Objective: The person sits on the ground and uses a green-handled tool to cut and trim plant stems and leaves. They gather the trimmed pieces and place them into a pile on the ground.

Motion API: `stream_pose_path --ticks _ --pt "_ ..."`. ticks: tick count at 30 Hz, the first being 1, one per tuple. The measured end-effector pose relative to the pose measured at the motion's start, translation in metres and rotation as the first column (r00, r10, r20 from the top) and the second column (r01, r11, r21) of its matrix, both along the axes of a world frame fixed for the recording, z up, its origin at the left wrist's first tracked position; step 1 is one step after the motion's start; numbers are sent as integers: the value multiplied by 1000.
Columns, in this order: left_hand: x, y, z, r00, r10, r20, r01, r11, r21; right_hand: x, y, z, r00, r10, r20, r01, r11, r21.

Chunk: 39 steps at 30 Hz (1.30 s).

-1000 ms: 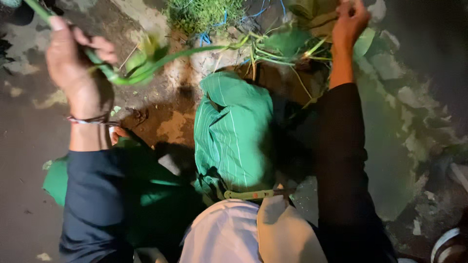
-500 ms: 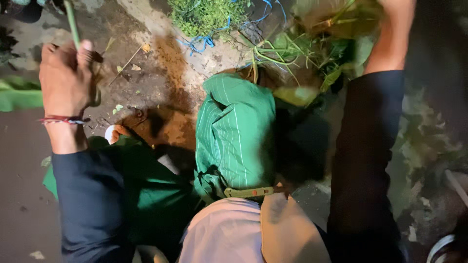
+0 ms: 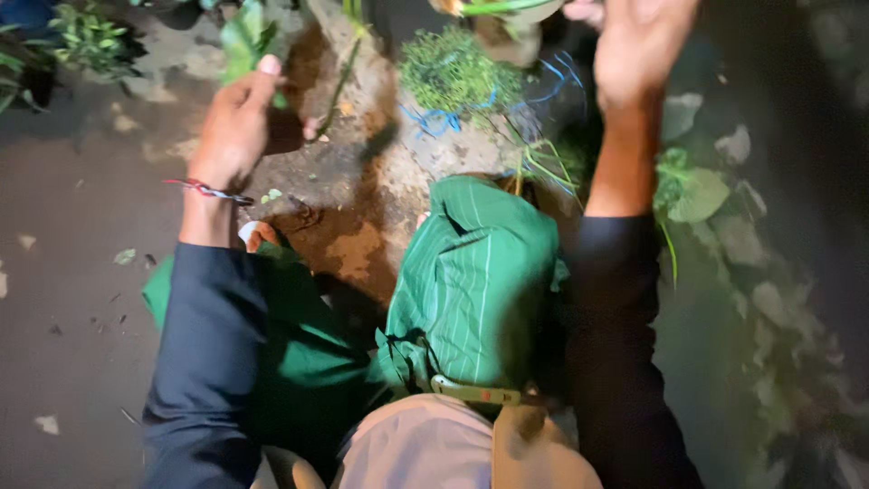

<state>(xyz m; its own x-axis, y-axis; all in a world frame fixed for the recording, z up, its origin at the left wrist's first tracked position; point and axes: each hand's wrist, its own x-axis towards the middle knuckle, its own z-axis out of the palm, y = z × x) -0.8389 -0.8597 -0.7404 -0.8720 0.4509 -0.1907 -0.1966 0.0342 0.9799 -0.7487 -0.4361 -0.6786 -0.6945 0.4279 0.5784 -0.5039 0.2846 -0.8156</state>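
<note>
The green stalks (image 3: 348, 63) lie on the ground just past the left hand (image 3: 237, 127), thin and blurred, running away toward the top edge. That left hand is loosely curled with the thumb raised; whether it has hold of a stalk I cannot tell. A red and blue thread bracelet (image 3: 208, 191) circles its wrist. The right hand (image 3: 638, 50) is lifted, partly cut off by the top edge and smeared by motion, so its grip cannot be read.

The ground (image 3: 72, 299) is dark wet pavement to the left of the left hand, with brown mud (image 3: 348, 244) between the 2 arms. It is night, lit only from near the camera. Between the hands, a bunched clump of fine greens (image 3: 453, 68) sits tied with blue string (image 3: 434, 118). Below the right hand, pale broad leaves (image 3: 701, 195) litter the dim ground. A green striped cloth (image 3: 475, 281) covers the knee between the dark sleeves.
</note>
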Motion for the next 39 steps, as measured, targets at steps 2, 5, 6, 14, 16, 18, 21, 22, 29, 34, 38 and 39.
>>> stream_pose_path --ticks 2,5,6,14,16,18,21,22,29,34,38,39 --pt "-1 5 5 998 -37 60 33 997 63 -16 -39 -5 998 68 -3 -68 998 -8" --pt "-1 14 8 956 -52 289 -2 983 183 -32 -94 -17 994 97 -52 -95 995 40" --pt "-2 17 8 922 -54 382 -36 974 222 -40 -114 -23 990 67 -123 -57 995 84" --pt "3 29 -6 911 -114 397 -7 957 290 -21 -175 -45 998 -9 -60 28 943 333" --pt "4 33 -10 892 -142 430 -7 945 326 -20 -180 -43 995 -16 -102 52 933 357" --pt "8 40 -13 862 -183 472 0 932 361 -18 -184 -41 995 -49 -87 80 913 400" --pt "11 47 -14 864 -177 472 27 951 307 -18 -188 -40 998 16 -60 1 964 265" --pt "12 50 -14 858 -148 491 -21 946 323 -17 -189 -40 997 57 -48 -48 982 180" --pt "7 52 -10 855 -54 515 -214 869 446 -18 -181 -47 987 158 -5 -158 986 54" --pt "13 51 -15 885 37 465 -254 874 414 -31 -168 -54 990 140 -5 -140 990 -3" --pt "10 41 -33 940 124 318 -180 971 155 -42 -153 -65 998 66 -5 -66 997 -27" --pt "10 37 -38 967 119 227 -143 985 94 -43 -149 -69 998 70 -6 -70 996 -51"
